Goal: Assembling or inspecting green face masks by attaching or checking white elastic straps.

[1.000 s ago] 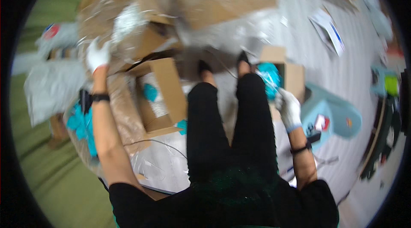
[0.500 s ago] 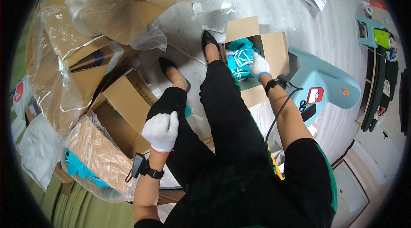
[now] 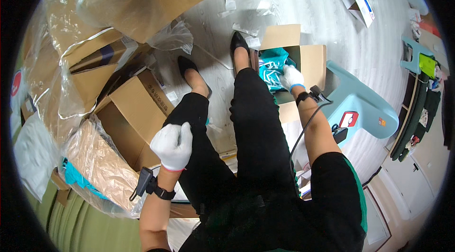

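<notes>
My right hand [image 3: 292, 79], in a white knit glove with a blue cuff, reaches into an open cardboard box [image 3: 313, 65] on the floor to the right of my feet. Inside lie teal plastic packets [image 3: 272, 68] with white markings. The curled fingers press in among the packets, and their tips are partly hidden, so what they hold does not show. My left hand [image 3: 171, 147], gloved in white with a red cuff, rests closed by my left thigh; nothing shows in it. Each wrist wears a black strap with a small device.
An open cardboard box [image 3: 128, 131] stands left of my leg, beside a plastic-wrapped carton [image 3: 102, 157] with teal material under it. Large film-covered cardboard [image 3: 137, 1] fills the upper left. A light-blue plastic stool [image 3: 365, 105] bears scissors and a red-and-white box [image 3: 349, 119]. Paper scraps litter the floor.
My right hand has moved lower over the packets in the box. My left hand remains closed near my thigh. The whole view has shifted slightly.
</notes>
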Demonstrator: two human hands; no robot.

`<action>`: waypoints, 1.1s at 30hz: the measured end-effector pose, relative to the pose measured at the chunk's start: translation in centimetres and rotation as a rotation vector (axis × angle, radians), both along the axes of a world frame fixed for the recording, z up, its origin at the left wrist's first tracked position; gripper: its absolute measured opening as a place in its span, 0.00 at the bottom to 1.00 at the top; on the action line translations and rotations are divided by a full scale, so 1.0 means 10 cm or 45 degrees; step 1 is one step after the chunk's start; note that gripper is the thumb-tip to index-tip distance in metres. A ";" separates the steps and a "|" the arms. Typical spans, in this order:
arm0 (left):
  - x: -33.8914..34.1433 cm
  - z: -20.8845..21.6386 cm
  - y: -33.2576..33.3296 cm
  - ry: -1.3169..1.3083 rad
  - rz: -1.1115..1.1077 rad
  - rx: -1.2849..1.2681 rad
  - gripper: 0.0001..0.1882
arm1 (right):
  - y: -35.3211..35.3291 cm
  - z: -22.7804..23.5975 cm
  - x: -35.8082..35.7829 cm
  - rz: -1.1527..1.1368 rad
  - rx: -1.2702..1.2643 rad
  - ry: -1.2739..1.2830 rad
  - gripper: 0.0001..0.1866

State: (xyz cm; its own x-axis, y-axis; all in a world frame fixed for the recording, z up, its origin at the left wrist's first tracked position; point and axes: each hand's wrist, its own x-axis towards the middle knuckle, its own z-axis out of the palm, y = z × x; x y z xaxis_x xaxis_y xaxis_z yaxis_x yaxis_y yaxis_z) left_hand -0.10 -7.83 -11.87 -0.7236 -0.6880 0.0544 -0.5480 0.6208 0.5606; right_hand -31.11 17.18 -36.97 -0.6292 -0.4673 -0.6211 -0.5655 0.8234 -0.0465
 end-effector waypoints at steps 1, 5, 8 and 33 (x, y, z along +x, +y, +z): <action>-0.01 -0.02 0.01 0.035 0.008 -0.008 0.13 | 0.04 0.12 0.03 -0.040 0.002 -0.009 0.14; -0.02 -0.01 0.09 0.068 0.043 -0.036 0.15 | 0.10 0.78 0.20 -0.384 -0.305 0.193 0.17; -0.07 -0.01 0.15 0.091 0.021 -0.128 0.16 | 0.41 1.06 0.12 -0.516 -0.161 -0.250 0.20; -0.45 1.10 1.26 0.684 -0.175 -0.357 0.06 | 0.55 3.92 1.19 -0.806 -1.522 -1.333 0.20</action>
